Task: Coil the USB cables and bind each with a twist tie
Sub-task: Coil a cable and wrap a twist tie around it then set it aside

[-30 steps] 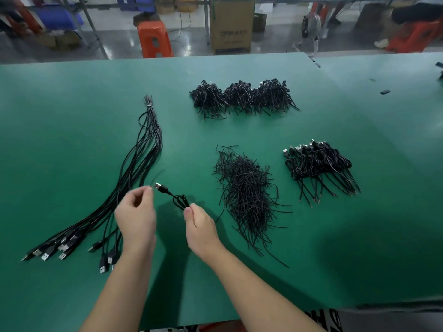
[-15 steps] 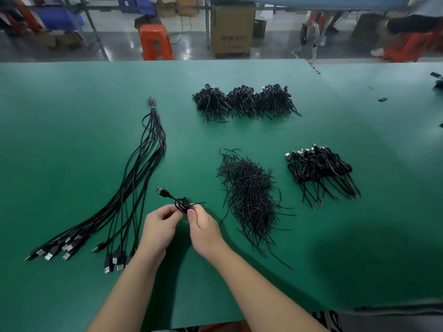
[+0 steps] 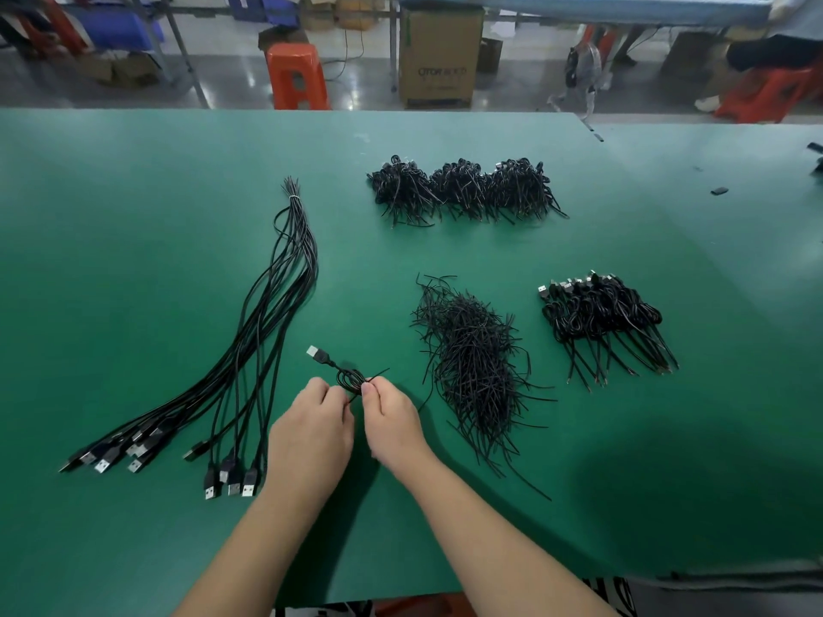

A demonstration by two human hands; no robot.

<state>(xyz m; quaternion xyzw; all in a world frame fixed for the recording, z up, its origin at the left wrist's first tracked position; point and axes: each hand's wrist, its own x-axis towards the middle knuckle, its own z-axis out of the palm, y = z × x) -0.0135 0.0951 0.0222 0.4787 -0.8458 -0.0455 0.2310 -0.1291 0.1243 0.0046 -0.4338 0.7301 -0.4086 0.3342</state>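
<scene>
A small coiled black USB cable (image 3: 346, 377) hangs between my two hands just above the green table (image 3: 133, 269), its silver plug pointing up and left. My left hand (image 3: 311, 434) pinches the coil from the left. My right hand (image 3: 392, 420) pinches it from the right, where a thin black twist tie (image 3: 377, 374) sticks out to the right. A fan of uncoiled black USB cables (image 3: 249, 349) lies to the left, tied at its far end. A loose pile of black twist ties (image 3: 472, 362) lies just right of my hands.
A row of coiled, bound cables (image 3: 601, 322) lies at the right. Further back sit three heaps of bundled cables (image 3: 463, 191). Beyond the table's far edge stand an orange stool (image 3: 297, 75) and a cardboard box (image 3: 441, 55).
My left hand came in from the left and closed on the coil beside my right hand. A twist tie now sticks out at the coil. The camera view shifted slightly.
</scene>
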